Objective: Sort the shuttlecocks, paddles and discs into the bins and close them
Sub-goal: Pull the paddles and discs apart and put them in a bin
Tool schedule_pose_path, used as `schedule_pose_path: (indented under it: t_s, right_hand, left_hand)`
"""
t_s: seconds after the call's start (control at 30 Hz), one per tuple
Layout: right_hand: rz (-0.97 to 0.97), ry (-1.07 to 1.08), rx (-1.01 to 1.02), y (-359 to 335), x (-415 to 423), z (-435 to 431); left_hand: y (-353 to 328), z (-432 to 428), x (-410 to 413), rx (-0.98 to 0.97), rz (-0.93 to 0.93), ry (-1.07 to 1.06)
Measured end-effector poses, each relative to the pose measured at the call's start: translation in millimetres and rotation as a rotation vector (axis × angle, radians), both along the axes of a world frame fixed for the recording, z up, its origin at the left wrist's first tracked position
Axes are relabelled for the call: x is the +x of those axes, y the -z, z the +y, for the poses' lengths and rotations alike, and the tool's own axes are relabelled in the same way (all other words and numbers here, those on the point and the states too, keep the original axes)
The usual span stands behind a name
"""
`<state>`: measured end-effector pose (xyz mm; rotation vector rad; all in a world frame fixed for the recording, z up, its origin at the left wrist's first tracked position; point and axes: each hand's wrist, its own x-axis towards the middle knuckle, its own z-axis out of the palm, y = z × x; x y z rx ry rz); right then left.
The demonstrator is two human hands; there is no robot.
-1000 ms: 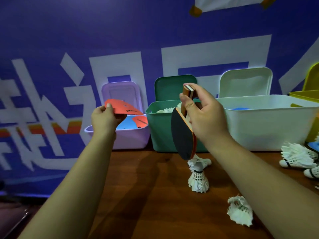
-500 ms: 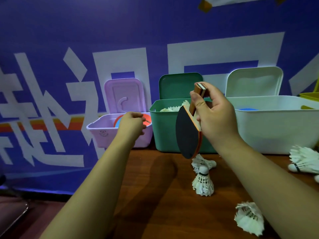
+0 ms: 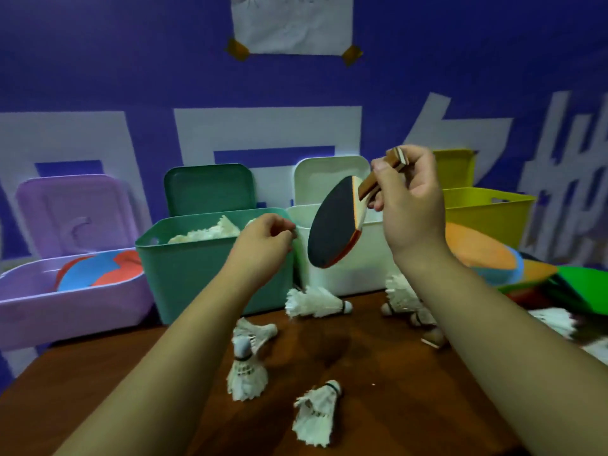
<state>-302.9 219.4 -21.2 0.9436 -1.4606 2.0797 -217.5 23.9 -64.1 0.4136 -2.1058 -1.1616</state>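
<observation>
My right hand point(image 3: 409, 205) grips the wooden handle of a black-faced paddle point(image 3: 334, 225), which hangs blade down in front of the white bin point(image 3: 348, 274). My left hand point(image 3: 263, 245) hovers with loosely curled fingers and holds nothing, in front of the green bin point(image 3: 184, 274) that holds white shuttlecocks. The purple bin point(image 3: 65, 304) at the left holds red and blue discs point(image 3: 98, 271). Several shuttlecocks point(image 3: 246, 373) lie on the wooden table point(image 3: 98, 373) below my hands. All bin lids stand open against the wall.
A yellow bin point(image 3: 487, 215) stands at the far right, with orange, blue and green discs point(image 3: 483, 251) piled in front of it. More shuttlecocks point(image 3: 404, 301) lie near the white bin. The blue banner wall is right behind the bins.
My left hand let go of the red disc at the purple bin and moved right, empty, to the green bin. The view turned right; my right hand lifted the paddle toward the white bin.
</observation>
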Motion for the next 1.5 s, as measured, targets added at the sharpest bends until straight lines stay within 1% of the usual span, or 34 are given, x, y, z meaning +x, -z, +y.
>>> schedule_pose_path:
  t_s: [0.1,0.17,0.3,0.43,0.5,0.7,0.8,0.87,1.0,1.1,1.13,1.17,1.23,1.4,1.5]
  right_hand:
    - [-0.037,0.089,-0.044,-10,-33,37]
    - [-0.071,0.139,-0.066,-14,-56,58]
    - [-0.134,0.25,-0.074,-18,-101,91]
    - [-0.168,0.318,-0.07,-20,-149,110]
    - [-0.178,0.357,-0.017,-19,-174,118]
    - [-0.198,0.468,0.253,-9,-252,131]
    - [-0.177,0.527,0.387,-5,-285,128]
    - [-0.138,0.569,0.485,-4,-302,122]
    - [-0.07,0.628,0.743,4,-329,104]
    - [-0.058,0.558,1.11,14,-337,96]
    - [-0.048,0.536,1.216,16,-337,95]
    - [-0.04,0.524,1.278,18,-336,94]
    - [-0.058,0.516,1.294,18,-330,94]
    - [-0.119,0.495,1.154,10,-300,112]
    - [-0.136,0.464,1.17,11,-284,129]
  left_hand:
    - [-9,39,-40,-0.213,-0.085,0.093]
    - [-14,61,-69,-0.318,-0.148,0.139]
    - [-19,98,-131,-0.463,-0.208,0.178]
    - [-21,131,-190,-0.608,-0.236,0.239]
    - [-21,142,-221,-0.652,-0.277,0.276]
    - [-18,151,-288,-0.815,-0.443,0.313]
    - [-10,144,-300,-0.969,-0.541,0.291]
    - [-4,140,-304,-1.063,-0.567,0.275]
    - [-6,137,-308,-1.077,-0.604,0.302]
    - [-8,139,-307,-1.079,-0.641,0.306]
    - [-8,140,-307,-1.083,-0.643,0.295]
    - [-8,141,-306,-1.085,-0.639,0.281]
    - [-7,142,-306,-1.092,-0.627,0.26]
    - [-6,144,-307,-1.128,-0.655,0.229]
    - [-4,146,-304,-1.121,-0.624,0.197]
